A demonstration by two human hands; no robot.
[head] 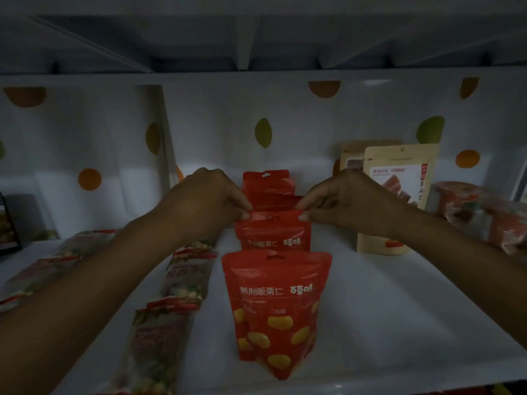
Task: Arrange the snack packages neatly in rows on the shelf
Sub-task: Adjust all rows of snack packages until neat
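Together, curled hands (208, 201) (350, 203) on red pouch (273, 235)

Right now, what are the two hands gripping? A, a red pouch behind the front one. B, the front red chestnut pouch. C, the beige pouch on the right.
A: the left hand and right hand each pinch a top corner of a red pouch standing just behind the front red chestnut pouch; the beige pouch stands untouched.

Shop, white shelf (385, 295), rows of snack packages (275, 309), dotted backing (285, 115)
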